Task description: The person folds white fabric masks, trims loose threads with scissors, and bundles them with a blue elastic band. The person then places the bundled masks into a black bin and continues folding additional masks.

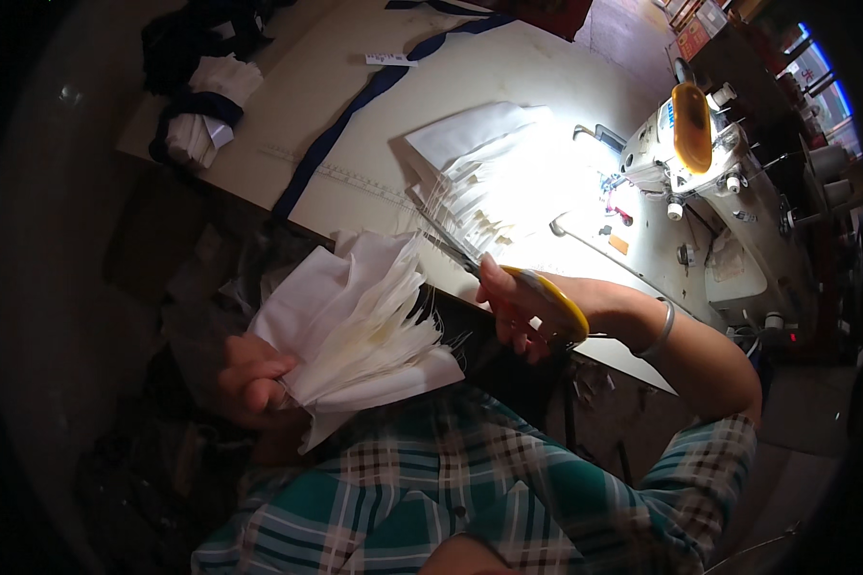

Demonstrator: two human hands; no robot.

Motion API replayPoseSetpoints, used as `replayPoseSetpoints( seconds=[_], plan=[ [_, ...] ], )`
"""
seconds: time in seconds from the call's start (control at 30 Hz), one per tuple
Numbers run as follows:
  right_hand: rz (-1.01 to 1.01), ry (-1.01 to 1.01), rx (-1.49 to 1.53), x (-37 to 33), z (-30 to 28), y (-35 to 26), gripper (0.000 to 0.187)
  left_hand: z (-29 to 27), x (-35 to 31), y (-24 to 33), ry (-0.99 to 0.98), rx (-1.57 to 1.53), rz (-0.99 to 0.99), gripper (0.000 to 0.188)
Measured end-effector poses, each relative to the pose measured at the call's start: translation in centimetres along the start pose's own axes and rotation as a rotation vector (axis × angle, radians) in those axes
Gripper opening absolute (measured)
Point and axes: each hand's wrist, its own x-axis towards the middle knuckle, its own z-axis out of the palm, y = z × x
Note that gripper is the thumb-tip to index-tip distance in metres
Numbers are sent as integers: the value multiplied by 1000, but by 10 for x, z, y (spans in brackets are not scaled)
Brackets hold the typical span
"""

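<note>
My left hand (256,374) is closed on one end of a stack of white fabric pieces (355,316), held up in front of my chest. The stack's right edge fans out in many layers, with loose threads hanging off it. In my right hand (518,307) is a pair of scissors with yellow handles (556,297). Their dark blades point up and left, close to the threads between the held stack and a second white fabric stack (479,129). That second stack lies on the table, partly washed out by bright light. Whether the blades touch a thread I cannot tell.
A white sewing machine (729,201) stands at the right of the pale table (355,105), its lamp glaring. A long navy strip (340,120) lies across the table near a white tag (385,59). At the far left sits a white bundle (211,105) tied with dark cloth.
</note>
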Motion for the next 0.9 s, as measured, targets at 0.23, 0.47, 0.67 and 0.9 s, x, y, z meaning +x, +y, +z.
replayPoseSetpoints(
  seconds=[0.23, 0.47, 0.67, 0.9],
  plan=[
    [-138, 170, -125, 4, 5, -19, 89, 4, 7, 6, -17, 25, -29, 29],
    [-321, 340, -318, 15, -1, -4, 81, 1, 5, 0, 23, 19, 36, 30],
    [-269, 215, -38, -17, -9, 13, 55, -19, -1, 0, 18, 69, -67, 27],
    [-382, 299, 16, -67, -8, 16, 61, -19, 38, 4, 55, 12, 18, 37]
  ],
)
